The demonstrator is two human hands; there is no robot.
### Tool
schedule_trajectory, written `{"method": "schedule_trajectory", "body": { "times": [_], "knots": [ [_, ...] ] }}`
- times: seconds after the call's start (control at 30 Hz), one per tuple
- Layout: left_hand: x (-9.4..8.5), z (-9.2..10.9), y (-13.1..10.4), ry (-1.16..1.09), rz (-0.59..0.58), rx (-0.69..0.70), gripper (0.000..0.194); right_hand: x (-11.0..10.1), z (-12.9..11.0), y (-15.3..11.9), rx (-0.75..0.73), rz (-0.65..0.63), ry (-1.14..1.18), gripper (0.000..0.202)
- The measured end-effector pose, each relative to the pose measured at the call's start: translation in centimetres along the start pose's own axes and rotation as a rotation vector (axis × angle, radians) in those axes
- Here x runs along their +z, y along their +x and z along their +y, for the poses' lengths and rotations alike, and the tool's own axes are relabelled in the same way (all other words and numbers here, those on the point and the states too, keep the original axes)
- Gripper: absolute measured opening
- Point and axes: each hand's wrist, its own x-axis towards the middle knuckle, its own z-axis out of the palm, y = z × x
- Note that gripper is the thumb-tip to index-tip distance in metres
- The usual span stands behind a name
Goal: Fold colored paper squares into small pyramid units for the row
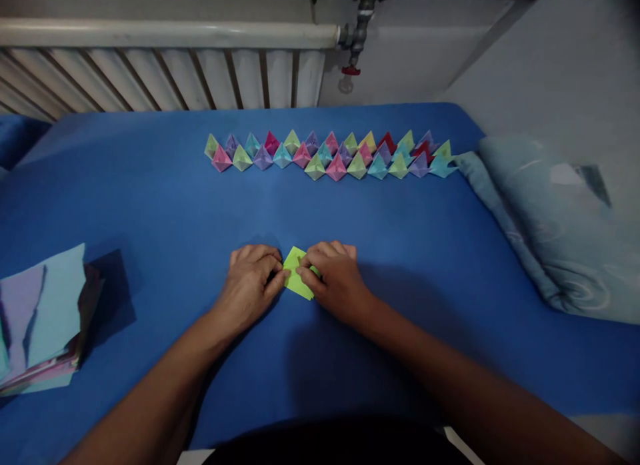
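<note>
A small piece of folded yellow-green paper (297,283) lies on the blue surface between my hands. My left hand (253,276) pinches its left corner between thumb and fingers. On the other side, my right hand (333,273) has its thumb and curled fingers closed on the paper's right part, hiding that edge. Beyond my hands stand rows of folded paper boats (336,168) in pink, green, blue, purple, yellow and red.
A stack of loose coloured paper sheets (55,305) sits at the left. To the right is a rolled light-blue blanket (530,218). Behind the blue-covered surface (150,205) are a white radiator (190,78) and a pipe with a red valve (351,70).
</note>
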Motion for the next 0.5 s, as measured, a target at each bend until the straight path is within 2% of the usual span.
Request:
{"method": "schedule_trajectory", "body": {
  "times": [0.5],
  "knots": [
    [0.20, 0.21, 0.15, 0.026, 0.013, -0.059, 0.017, 0.20, -0.30, -0.08, 0.008, -0.005, -0.019, 0.013]
  ]
}}
